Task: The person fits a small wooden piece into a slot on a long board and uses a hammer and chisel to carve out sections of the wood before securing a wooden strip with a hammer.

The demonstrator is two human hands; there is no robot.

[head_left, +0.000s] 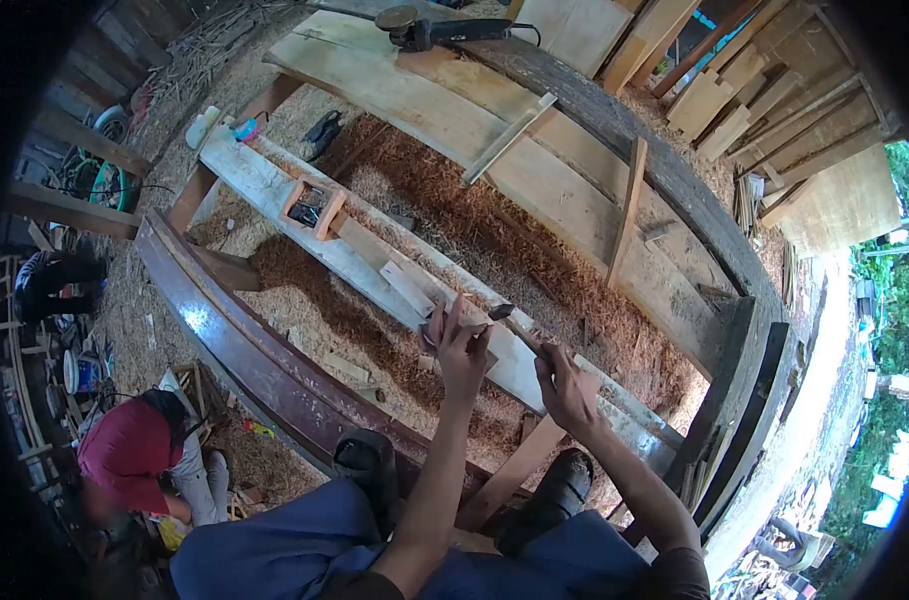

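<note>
My right hand (571, 388) is wrapped round the handle of a hammer, whose dark head (500, 312) is tilted up just beside my left hand. Over the long pale plank (364, 280), my left hand (458, 345) is closed, its fingertips pinched together by a piece of wood; what the fingertips hold is too small to make out. A short light wood strip (408, 290) lies on the plank close to that hand. Farther along stands a small wooden box (332, 215) with dark small pieces inside.
A wide board (424, 90) with crosswise battens lies beyond the plank, an angle grinder (444, 32) at its far end. A dark red beam (244, 345) runs near my feet. Wood shavings (454, 220) cover the ground. A person in a red top (129, 450) crouches at left.
</note>
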